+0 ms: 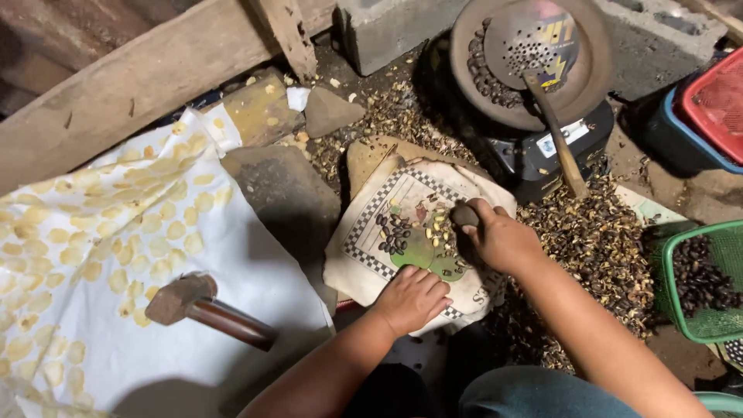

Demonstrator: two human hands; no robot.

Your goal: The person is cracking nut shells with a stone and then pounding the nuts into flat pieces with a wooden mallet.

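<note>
**A:** What lies at the far left?

**B:** A white cloth (232,263) spread on the ground, covered with pale yellow flattened pieces (101,240). A hammer (205,310) with a dark head and a brown handle rests on its near part. A long wooden plank (131,85) runs along the far left behind it.

**A:** And in the middle?

**B:** A flat grey stone slab (282,193) sits just right of the cloth. Next comes a printed cloth with a checked border (371,255), draped over a raised block. Dark seeds (393,232) lie in a small cluster on it, with paler cracked bits (437,228) just beside them.

**A:** Where are the hands?

**B:** The left hand (410,298) rests on the near edge of that printed cloth, its fingers curled together and pressed down on the fabric, near the seeds but not on them. The right hand (499,240) is to the right, fingers clamped round a small dark stone (464,214), held just above the pale bits.

**A:** Farther right?

**B:** A litter of broken shells (596,248) covers the ground. Beyond it, far, a round pan of roasted seeds (588,77) sits on a black stove (542,155) with a perforated ladle (534,46) resting in it. A green basket (665,286) at the right edge holds more dark seeds, and a red basket in a blue tub (716,101) stands farther back.
</note>
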